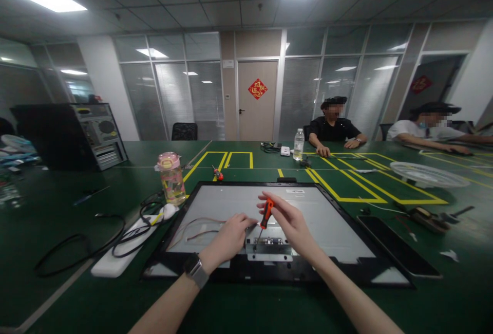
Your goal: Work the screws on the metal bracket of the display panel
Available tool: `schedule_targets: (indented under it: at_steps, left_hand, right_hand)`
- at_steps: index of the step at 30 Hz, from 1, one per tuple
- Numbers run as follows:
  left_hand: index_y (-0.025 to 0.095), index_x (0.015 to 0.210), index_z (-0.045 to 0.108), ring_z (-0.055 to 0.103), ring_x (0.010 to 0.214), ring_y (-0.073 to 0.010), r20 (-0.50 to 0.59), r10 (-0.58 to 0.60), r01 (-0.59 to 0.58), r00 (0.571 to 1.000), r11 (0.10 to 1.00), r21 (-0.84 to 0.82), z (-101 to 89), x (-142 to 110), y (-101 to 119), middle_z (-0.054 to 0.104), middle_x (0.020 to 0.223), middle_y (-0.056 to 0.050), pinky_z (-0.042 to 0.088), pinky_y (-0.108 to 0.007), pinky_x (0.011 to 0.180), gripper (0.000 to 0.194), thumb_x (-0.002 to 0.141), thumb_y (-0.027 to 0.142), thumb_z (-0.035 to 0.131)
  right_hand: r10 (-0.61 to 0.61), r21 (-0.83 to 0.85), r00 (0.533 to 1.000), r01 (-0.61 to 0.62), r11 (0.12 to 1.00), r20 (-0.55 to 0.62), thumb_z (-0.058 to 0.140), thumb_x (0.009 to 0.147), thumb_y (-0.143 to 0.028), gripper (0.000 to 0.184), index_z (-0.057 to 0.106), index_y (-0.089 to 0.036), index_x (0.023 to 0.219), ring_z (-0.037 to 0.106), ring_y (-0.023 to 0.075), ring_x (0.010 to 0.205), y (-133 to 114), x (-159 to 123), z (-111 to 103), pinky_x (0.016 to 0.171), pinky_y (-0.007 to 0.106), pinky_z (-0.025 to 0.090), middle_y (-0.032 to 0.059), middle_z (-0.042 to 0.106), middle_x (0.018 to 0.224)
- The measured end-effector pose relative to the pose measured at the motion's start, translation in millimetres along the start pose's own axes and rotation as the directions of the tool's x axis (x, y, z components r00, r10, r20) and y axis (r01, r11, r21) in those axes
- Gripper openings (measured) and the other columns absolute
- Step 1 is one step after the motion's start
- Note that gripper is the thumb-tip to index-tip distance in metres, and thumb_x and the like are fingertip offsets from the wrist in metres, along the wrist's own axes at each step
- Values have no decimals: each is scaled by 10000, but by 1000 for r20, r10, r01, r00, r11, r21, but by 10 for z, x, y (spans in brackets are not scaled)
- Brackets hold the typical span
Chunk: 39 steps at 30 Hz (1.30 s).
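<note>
A green table (231, 303) is filling the foreground, and two people are sitting along its far side: one wearing a dark top (336, 129), the other a white one (404, 129). A large flat screen (335, 221) is lying across the table in front of the worker, its black border (192, 267) running around a pale grey panel. A computer case (50, 136) is standing well apart on the left, its back facing this way. Just beside the screen, a white power strip (110, 266) is lying on the left and a black phone-like slab (398, 245) on the right. A pink-lidded drink bottle (172, 184) is standing by the screen's far left corner. A metal bracket (269, 258) is sitting near the middle of the screen's near edge. The left hand (230, 236) is bending its fingers over the bracket's left end; whether they are pinching it, I cannot tell. The right hand (295, 221) is gripping the orange and black handle of a screwdriver (266, 214) between thumb and fingers, the shaft pointing down at the bracket. Thin wires (202, 233) are trailing over the panel left of it.
</note>
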State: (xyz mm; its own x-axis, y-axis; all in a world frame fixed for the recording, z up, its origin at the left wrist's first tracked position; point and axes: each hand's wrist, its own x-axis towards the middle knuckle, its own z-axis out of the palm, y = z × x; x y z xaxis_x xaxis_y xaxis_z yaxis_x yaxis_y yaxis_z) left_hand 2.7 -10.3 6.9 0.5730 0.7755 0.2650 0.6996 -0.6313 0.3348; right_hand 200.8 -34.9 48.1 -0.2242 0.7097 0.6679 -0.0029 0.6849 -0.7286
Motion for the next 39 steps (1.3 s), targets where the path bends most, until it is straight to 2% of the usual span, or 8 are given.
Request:
schedule_targets:
  at_steps: [4, 9, 15, 20, 25, 30, 35, 39]
  left_hand:
    - [217, 1214, 587, 530, 1010, -201, 10, 1, -1, 1000, 1000, 4, 5, 5, -5, 594, 1044, -62, 424, -324, 929, 520, 832, -35, 341]
    - [217, 1212, 592, 523, 1032, -200, -7, 8, -8, 1000, 1000, 5, 29, 12, -33, 592, 1070, -63, 411, -324, 951, 517, 826, -33, 355]
    - [221, 1234, 576, 523, 1035, -206, 15, 0, 0, 1000, 1000, 11, 0, 4, 5, 592, 1077, -66, 408, -333, 950, 518, 843, -23, 341]
    - [222, 1201, 586, 514, 1048, -204, 20, -13, 13, 1000, 1000, 12, -8, -3, 19, 584, 1098, -64, 405, -329, 958, 506, 824, -28, 357]
    - [228, 1215, 582, 514, 1049, -205, 23, -15, 15, 1000, 1000, 11, -10, -3, 22, 589, 1096, -62, 409, -331, 960, 508, 837, -18, 348]
    - [226, 1214, 585, 516, 1052, -204, 13, -6, 6, 1000, 1000, 4, -15, 1, 24, 590, 1100, -63, 410, -324, 958, 513, 829, -23, 354]
    - [238, 1224, 575, 516, 1050, -206, 31, -24, 24, 999, 1000, 19, -13, 2, 24, 589, 1103, -60, 416, -327, 947, 523, 828, -21, 353]
    - [241, 1205, 579, 518, 1043, -207, 24, -15, 14, 1000, 1000, 17, 0, 2, 12, 586, 1091, -57, 410, -329, 947, 511, 826, -21, 358]
  right_hand:
    - [-11, -65, 996, 5, 998, -93, 665, 846, -298, 233, 710, -260, 1071, 650, 187, 834, 6, 13, -5, 772, 341, 557, 52, 657, 914]
    - [56, 58, 998, -56, 997, 5, 521, 937, -340, 307, 648, -263, 1205, 674, 211, 947, 1, 17, -28, 882, 413, 535, 76, 683, 1027]
    - [7, -45, 995, -12, 999, -101, 661, 845, -332, 195, 726, -252, 1011, 661, 203, 858, -17, 27, -40, 789, 361, 559, 61, 658, 939]
    - [60, 39, 998, -60, 997, -3, 491, 947, -335, 322, 623, -275, 1235, 676, 208, 937, -9, 15, -38, 857, 417, 559, 80, 671, 1070]
    - [1, -128, 992, -17, 992, -126, 653, 850, -326, 242, 712, -250, 1072, 643, 187, 822, 31, 6, -34, 757, 338, 567, 63, 650, 931]
    - [82, 76, 997, -81, 994, -13, 500, 945, -335, 295, 655, -255, 1183, 674, 198, 893, 2, 9, -35, 853, 403, 553, 74, 657, 1036]
    - [26, -7, 987, -28, 1000, -156, 678, 829, -326, 178, 723, -246, 982, 648, 163, 729, 35, 15, -2, 676, 304, 561, 31, 614, 861]
    - [56, 79, 992, -47, 996, -116, 653, 848, -359, 157, 725, -240, 923, 651, 153, 697, 19, 20, 1, 659, 311, 570, 37, 611, 887]
